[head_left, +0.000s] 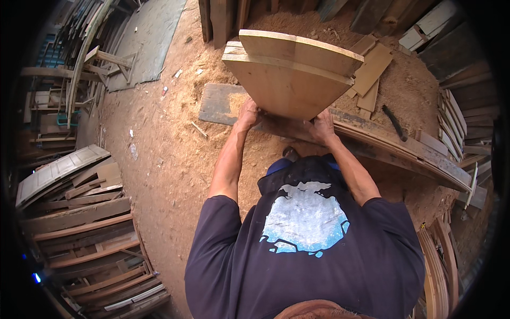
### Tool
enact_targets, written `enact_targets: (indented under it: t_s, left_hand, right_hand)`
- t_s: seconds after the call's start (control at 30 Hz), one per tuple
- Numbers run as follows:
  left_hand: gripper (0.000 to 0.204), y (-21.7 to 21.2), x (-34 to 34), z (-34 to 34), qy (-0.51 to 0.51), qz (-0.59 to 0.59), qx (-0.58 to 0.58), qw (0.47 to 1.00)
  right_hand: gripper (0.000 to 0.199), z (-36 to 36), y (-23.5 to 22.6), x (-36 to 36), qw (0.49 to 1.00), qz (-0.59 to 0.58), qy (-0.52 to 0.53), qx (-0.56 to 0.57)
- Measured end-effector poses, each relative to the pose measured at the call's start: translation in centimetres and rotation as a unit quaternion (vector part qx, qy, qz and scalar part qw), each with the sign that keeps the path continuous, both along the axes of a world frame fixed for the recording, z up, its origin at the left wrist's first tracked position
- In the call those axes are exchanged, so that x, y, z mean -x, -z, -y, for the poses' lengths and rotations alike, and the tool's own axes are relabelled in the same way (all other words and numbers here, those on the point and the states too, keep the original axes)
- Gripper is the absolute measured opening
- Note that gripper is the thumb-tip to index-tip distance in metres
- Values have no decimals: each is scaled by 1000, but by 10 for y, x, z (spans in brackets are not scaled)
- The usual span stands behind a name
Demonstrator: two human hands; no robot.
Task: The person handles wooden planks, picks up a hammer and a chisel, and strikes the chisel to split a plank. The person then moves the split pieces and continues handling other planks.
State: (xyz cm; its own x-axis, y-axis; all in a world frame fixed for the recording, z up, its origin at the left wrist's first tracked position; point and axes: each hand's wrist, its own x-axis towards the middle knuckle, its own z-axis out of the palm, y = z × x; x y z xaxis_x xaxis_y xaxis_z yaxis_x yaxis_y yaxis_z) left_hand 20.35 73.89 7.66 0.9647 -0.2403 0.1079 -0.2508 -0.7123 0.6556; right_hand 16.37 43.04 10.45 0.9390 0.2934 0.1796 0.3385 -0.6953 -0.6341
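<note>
A few wide, pale wooden boards (pixel 289 85) stand pressed together in front of me, their sawn edges facing up. My left hand (pixel 248 114) grips the lower left corner of the nearest board. At its lower right corner, my right hand (pixel 322 127) has its fingers closed around the edge. Both hands' fingertips are partly hidden at the wood. Just beneath the boards lies a dark, worn plank (pixel 215 103) dusted with sawdust. Long stacked planks (pixel 404 146) run off to the right beside my right forearm.
Sawdust covers the brown dirt floor (pixel 180 154). Loose board offcuts (pixel 373 69) and a dark stick (pixel 394 123) lie at the far right. A lumber pile (pixel 85 223) fills the near left; a wooden trestle (pixel 114 64) stands beyond it. Timbers (pixel 223 21) lean at the back.
</note>
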Motion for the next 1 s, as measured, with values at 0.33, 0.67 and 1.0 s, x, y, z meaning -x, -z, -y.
enact_targets:
  t_s: [0.33,0.67,1.0]
  left_hand:
    - [55,43,38,19,-227,19,47,973]
    - [56,-10,94,188,-285,-159,469,821]
    - [56,78,98,228,-327,49,429,841]
  right_hand:
    - [44,15,-229,-31,908,-229,-130,-325]
    - [30,13,-238,-5,929,-175,-156,-285]
    - [32,22,-232,-66,910,-86,-396,-92]
